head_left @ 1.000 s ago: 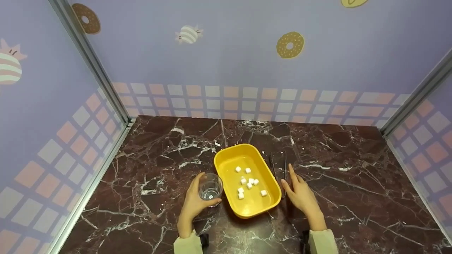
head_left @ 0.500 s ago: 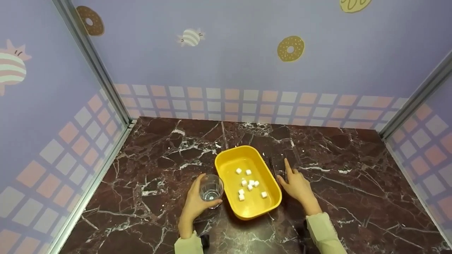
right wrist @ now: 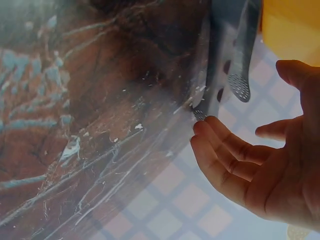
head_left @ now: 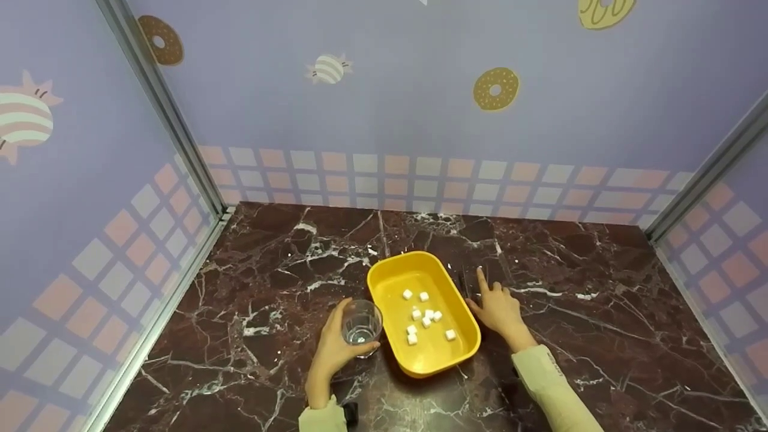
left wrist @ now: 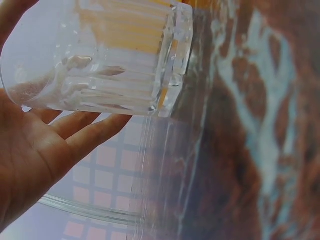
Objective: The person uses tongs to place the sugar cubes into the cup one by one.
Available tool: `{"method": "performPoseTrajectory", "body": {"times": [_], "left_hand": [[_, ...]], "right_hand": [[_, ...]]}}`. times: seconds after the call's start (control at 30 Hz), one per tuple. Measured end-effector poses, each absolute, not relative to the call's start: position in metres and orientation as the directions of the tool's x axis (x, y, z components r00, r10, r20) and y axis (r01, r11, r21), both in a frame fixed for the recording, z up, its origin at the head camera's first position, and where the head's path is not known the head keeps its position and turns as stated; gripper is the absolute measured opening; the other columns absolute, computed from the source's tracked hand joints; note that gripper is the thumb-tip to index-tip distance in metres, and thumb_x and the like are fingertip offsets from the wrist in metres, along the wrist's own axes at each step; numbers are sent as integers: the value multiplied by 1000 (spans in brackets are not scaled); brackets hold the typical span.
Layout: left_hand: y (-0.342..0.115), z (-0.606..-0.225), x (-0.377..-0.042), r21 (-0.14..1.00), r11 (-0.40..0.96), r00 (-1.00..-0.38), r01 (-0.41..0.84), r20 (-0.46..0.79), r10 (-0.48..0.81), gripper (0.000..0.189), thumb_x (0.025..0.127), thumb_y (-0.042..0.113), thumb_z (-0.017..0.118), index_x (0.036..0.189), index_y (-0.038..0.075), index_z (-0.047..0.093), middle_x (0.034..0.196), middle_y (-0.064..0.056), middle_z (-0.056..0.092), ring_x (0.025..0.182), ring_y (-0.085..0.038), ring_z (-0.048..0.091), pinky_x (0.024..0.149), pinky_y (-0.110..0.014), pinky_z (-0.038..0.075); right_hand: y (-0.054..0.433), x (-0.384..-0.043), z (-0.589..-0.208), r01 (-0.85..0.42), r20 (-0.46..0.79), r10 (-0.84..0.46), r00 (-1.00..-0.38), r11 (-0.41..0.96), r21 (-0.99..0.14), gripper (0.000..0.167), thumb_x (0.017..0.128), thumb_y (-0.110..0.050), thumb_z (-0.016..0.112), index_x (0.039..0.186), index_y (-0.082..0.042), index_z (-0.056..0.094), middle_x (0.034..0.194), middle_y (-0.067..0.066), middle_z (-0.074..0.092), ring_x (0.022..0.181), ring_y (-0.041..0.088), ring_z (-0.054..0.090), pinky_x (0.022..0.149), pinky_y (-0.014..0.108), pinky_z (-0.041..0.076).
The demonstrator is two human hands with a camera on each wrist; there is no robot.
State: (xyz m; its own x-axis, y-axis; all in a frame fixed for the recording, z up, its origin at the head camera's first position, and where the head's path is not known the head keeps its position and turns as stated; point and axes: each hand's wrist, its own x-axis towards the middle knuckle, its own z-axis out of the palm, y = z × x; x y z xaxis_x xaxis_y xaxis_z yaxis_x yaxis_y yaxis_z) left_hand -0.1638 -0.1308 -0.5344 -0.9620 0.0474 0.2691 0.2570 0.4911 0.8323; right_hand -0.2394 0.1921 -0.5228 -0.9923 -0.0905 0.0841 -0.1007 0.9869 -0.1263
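My left hand point(head_left: 330, 348) holds a clear drinking glass point(head_left: 362, 330) at the left side of a yellow tray point(head_left: 433, 359). In the left wrist view the glass point(left wrist: 115, 60) has a thick faceted base, and its inside looks bare. Several small white cubes point(head_left: 427, 321) lie in the tray. Just right of the tray, my right hand point(head_left: 501, 309) reaches over dark metal tongs point(head_left: 462, 282), mostly hidden in the head view. The right wrist view shows the tongs point(right wrist: 245, 65) with spread arms and dotted tips; my loosely bent fingers point(right wrist: 230, 160) are by one tip, contact unclear.
Dark red marbled tabletop point(head_left: 288, 264) with white veins lies under everything, with tiny white crumbs scattered behind the tray. Purple walls point(head_left: 408, 90) with printed sweets and checks close off the back and both sides. A metal rail point(head_left: 174, 306) runs along the left edge.
My right hand has moved left and slightly away from me, over the tongs, covering more of them. The left hand keeps the glass in about the same place. The head view has tilted slightly.
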Motion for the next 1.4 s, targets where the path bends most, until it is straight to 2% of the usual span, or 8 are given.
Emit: {"method": "performPoseTrajectory", "body": {"times": [0.17,0.4,0.67,1.0,1.13,1.23,1.3,1.4], "left_hand": [[-130,-535,-163,836,483,-961,262,274,47,96,53,29,85,132,8,34,127,-22,44,113,-39,47,95,-53,39],[-130,-533,-162,838,476,-959,268,279,48,95,54,26,85,132,7,34,127,-23,43,112,-39,47,95,-54,39],[-130,-533,-162,838,480,-960,262,275,44,95,55,28,84,133,7,33,128,-22,43,113,-39,46,95,-54,39],[-130,-534,-162,841,478,-964,253,260,53,96,56,34,83,134,9,32,129,-22,42,114,-40,45,95,-55,38],[-130,-534,-163,837,480,-960,264,274,52,96,55,33,83,133,8,33,128,-22,43,114,-39,46,95,-55,38],[-130,-534,-163,836,479,-959,268,278,50,96,55,31,84,133,7,33,127,-22,43,113,-39,47,96,-54,38],[-130,-534,-163,838,477,-960,265,276,49,96,55,31,84,133,8,33,128,-22,44,113,-38,47,96,-54,38],[-130,-534,-163,840,472,-960,267,277,50,96,55,32,84,133,8,33,128,-21,43,114,-38,46,96,-54,37]], "right_hand": [[190,-241,-528,-86,71,-80,-994,991,-98,79,81,-46,56,142,-8,22,96,28,54,81,42,55,58,52,49],[186,-244,-526,-44,56,-39,-998,995,-90,96,75,-44,65,135,14,19,95,27,59,78,40,58,61,51,50],[185,-248,-528,-1,45,4,-999,995,-102,94,71,-42,69,125,24,30,89,30,63,72,41,62,59,50,51],[186,-253,-528,22,16,24,-1000,989,-146,84,69,-41,70,115,24,42,91,32,62,77,45,61,62,52,50],[189,-254,-528,8,18,12,-1000,984,-179,65,68,-39,71,97,17,56,85,28,62,74,44,60,60,52,50],[192,-254,-527,4,5,5,-1000,979,-203,48,67,-38,71,81,7,61,82,25,63,73,43,60,59,51,49],[193,-254,-526,3,-13,0,-1000,978,-211,43,67,-37,71,76,4,61,82,24,63,73,42,60,58,51,49],[196,-253,-523,4,-36,-4,-999,976,-219,42,68,-37,70,76,2,61,82,24,63,73,42,60,58,50,49]]}}
